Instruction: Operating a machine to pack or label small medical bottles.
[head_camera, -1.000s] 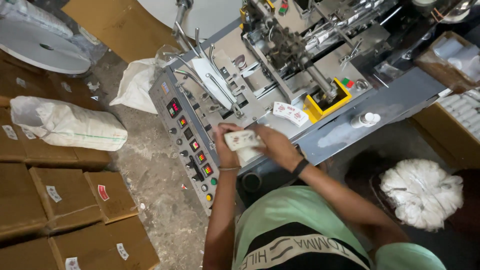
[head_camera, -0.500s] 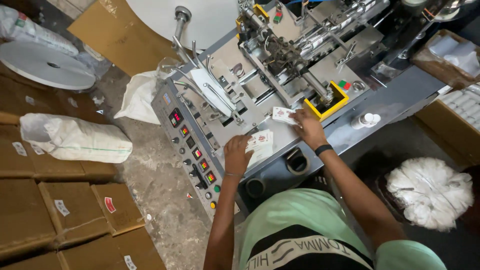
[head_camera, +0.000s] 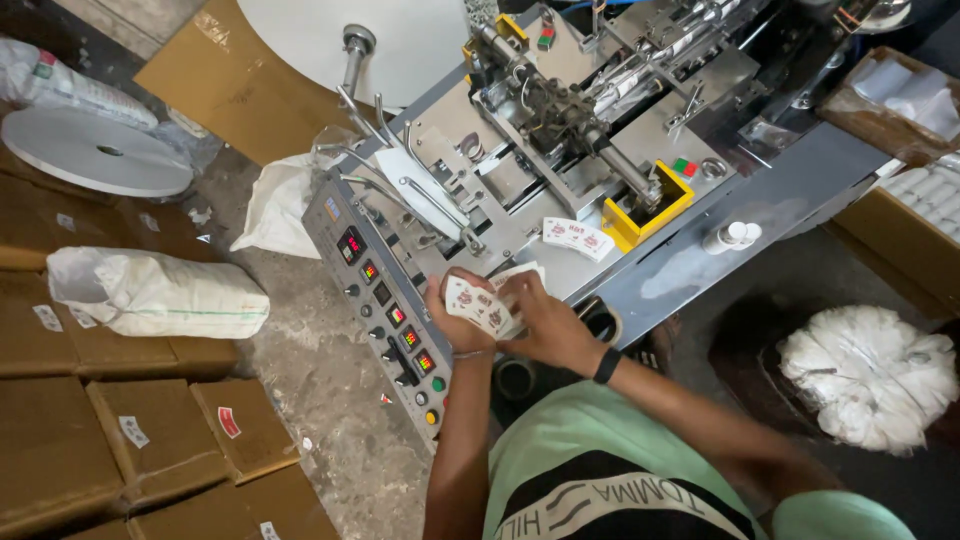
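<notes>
Since half a second ago, right hand (head_camera: 545, 325) has pulled back from the machine deck (head_camera: 560, 200) to join left hand (head_camera: 455, 320); both are now closed together on a small stack of sachets (head_camera: 482, 305), held over the control panel (head_camera: 385, 300). More sachets (head_camera: 578, 238) lie beside the yellow chute (head_camera: 650, 215). Judgement: packets look light, thin, floppy and slick, so pinch the stack by its edges.

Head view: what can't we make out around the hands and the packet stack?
- Packet stack: count unreadable; left hand and right hand cover most of it in the head view.
- Grip: fingertips hidden behind the packets.
- Control panel: button markings too small.
- Yellow chute: inside shadowed.
- White bundle: contents blurred, lower right.
</notes>
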